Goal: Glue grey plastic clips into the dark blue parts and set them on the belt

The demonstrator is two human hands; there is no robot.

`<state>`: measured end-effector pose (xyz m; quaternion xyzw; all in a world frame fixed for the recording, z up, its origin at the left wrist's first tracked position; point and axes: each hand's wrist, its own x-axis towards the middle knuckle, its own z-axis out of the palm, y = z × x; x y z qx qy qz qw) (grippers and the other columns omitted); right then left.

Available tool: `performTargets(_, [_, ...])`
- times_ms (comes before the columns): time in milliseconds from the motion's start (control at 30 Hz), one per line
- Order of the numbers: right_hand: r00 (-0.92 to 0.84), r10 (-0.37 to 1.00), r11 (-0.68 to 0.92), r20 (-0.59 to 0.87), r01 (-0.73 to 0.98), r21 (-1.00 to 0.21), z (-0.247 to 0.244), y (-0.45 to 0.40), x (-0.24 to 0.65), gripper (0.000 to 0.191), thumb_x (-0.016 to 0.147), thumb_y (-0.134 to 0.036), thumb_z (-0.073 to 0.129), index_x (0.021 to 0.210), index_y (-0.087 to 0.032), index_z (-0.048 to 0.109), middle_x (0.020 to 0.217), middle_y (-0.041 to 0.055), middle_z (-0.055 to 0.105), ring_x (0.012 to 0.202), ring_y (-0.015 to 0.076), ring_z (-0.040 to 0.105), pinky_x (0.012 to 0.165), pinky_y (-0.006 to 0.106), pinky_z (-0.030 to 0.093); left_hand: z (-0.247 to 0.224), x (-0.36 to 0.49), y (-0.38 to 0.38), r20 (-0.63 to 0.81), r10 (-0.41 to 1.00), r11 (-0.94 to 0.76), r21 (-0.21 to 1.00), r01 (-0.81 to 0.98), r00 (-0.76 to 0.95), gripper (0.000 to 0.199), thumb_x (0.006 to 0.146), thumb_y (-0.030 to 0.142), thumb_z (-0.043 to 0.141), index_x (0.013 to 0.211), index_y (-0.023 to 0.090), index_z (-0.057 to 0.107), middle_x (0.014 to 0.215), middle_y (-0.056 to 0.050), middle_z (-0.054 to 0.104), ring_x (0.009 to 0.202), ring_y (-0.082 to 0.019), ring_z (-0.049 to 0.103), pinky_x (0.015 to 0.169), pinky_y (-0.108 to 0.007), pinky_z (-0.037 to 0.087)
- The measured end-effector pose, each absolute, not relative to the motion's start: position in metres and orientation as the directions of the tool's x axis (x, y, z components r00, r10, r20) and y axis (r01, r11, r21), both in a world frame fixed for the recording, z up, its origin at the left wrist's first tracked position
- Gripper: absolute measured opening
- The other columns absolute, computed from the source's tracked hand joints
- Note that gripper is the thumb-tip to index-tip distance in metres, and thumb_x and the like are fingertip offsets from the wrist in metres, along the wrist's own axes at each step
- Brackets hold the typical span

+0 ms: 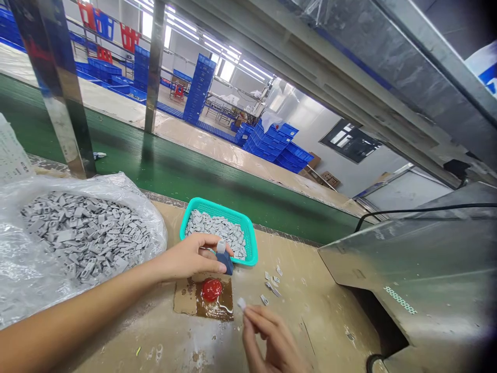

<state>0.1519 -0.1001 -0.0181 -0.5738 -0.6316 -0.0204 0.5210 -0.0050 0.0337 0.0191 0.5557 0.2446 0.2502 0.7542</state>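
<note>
Head view: left hand [186, 257] clamped around blue block [225, 264]; right hand [274, 339] pinching small grey piece [241, 303].

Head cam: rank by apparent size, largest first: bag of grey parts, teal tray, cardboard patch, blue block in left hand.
1. Clear plastic bag of grey parts
2. Teal plastic tray
3. Cardboard patch
4. Dark blue block

The patch sits nearer the camera than the tray, so that ranking is less sure.

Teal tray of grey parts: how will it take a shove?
The teal plastic tray looks light and stiff, with thin moulded walls. Low and wide, it would probably slide rather than tip. The small grey parts lie loose in it, so a sharp shove might spill some over the shallow rim.
</note>
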Motion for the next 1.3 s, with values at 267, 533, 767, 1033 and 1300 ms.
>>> performTargets(267, [0.038, 0.707, 0.238, 0.706, 0.928, -0.288, -0.032, -0.104, 0.165, 0.009, 0.076, -0.011, 0.057, 0.079, -0.016, 0.064, 0.076, 0.0055, 0.062, 0.065, 0.0147, 0.061, 0.061, 0.021, 0.051, 0.011, 0.0, 0.033, -0.11, 0.637, 0.283, 0.954, -0.099, 0.763, 0.027, 0.055, 0.015, 0.067, 0.073, 0.014, 0.047, 0.066, 0.002, 0.053, 0.055, -0.008, 0.046, 0.05, -0.02, 0.034])
performTargets(533, [0.141, 0.815, 0.189, 0.562, 0.852, -0.487, -0.04, -0.098, 0.165, 0.013, 0.078, -0.018, 0.052, 0.075, -0.016, 0.065, 0.072, 0.0052, 0.061, 0.059, 0.0139, 0.057, 0.055, 0.021, 0.049, 0.01, -0.001, 0.034, -0.107, 0.651, 0.257, 0.963, -0.086, 0.752, 0.029, 0.054, 0.013, 0.066, 0.073, 0.015, 0.044, 0.066, 0.002, 0.055, 0.056, -0.008, 0.049, 0.052, -0.02, 0.037])
performTargets(767, [0.361, 0.817, 0.205, 0.449, 0.545, -0.813, -0.007, -0.098, 0.164, 0.005, 0.071, -0.016, 0.062, 0.074, -0.016, 0.067, 0.075, 0.0073, 0.062, 0.071, 0.0189, 0.057, 0.06, 0.025, 0.049, 0.01, 0.003, 0.027, -0.124, 0.581, 0.264, 0.964, -0.042, 0.804, 0.028, 0.051, 0.01, 0.067, 0.069, 0.014, 0.046, 0.071, -0.001, 0.059, 0.066, -0.013, 0.056, 0.064, -0.026, 0.042])
performTargets(1033, [0.235, 0.817, 0.339, 0.526, 0.543, -0.769, 0.0, -0.088, 0.151, 0.014, 0.073, -0.01, 0.058, 0.08, -0.019, 0.064, 0.077, 0.005, 0.06, 0.078, 0.0195, 0.054, 0.071, 0.033, 0.046, 0.009, 0.004, 0.021, -0.135, 0.546, 0.276, 0.961, -0.025, 0.827, 0.028, 0.052, 0.009, 0.066, 0.07, 0.014, 0.045, 0.064, 0.004, 0.053, 0.059, -0.008, 0.051, 0.058, -0.021, 0.037])
performTargets(1300, [0.121, 0.818, 0.354, 0.562, 0.664, -0.658, 0.001, -0.09, 0.15, 0.021, 0.077, -0.008, 0.054, 0.088, -0.022, 0.066, 0.091, 0.0071, 0.059, 0.088, 0.0223, 0.052, 0.071, 0.036, 0.044, 0.012, 0.007, 0.017, -0.082, 0.567, 0.296, 0.949, -0.11, 0.82, 0.027, 0.053, 0.009, 0.068, 0.068, 0.013, 0.046, 0.062, 0.003, 0.053, 0.059, -0.009, 0.051, 0.058, -0.021, 0.038])
